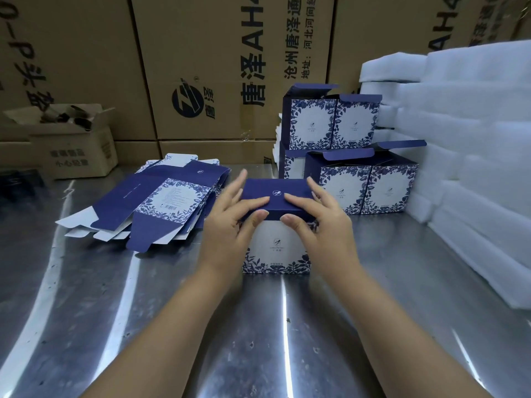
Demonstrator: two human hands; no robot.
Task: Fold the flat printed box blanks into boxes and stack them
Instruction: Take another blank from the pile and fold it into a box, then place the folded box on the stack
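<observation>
1. Fingers (255, 201) of both your hands lay mostly straight and spread, curled round nothing. Your left hand (230, 222) and right hand (319, 222) pressed down on the dark blue lid (275, 191) of the box (275, 248), forefingers flat across its top and thumbs against its front edge.
2. That box stood upright on the table (143, 297) at the centre of the frame, its white front panel facing you.
3. By my reading this one was nearly finished: the walls looked square and the lid was down, so the last tuck seemed to be the step in hand. Your thumbs covered the seam, so I could not tell whether the flap was fully in.
4. Done so far: the finished boxes (365, 185) stood right of centre behind your hands, touching one another in two tiers, with at least four fronts showing. Their top flaps stood open, unlike the one under your hands. They sat just beside the white foam sheets (474, 124) at the right edge.
5. Left to do: the flat blanks (161, 205) lay fanned in a loose pile left of centre. There were several, though I could not count them.
6. As for looks, the box was thin printed card, navy on the lid with a small white emblem, and white on the front with a blue leaf border along the bottom. I judged it light and easy to dent under hard pressing.
</observation>
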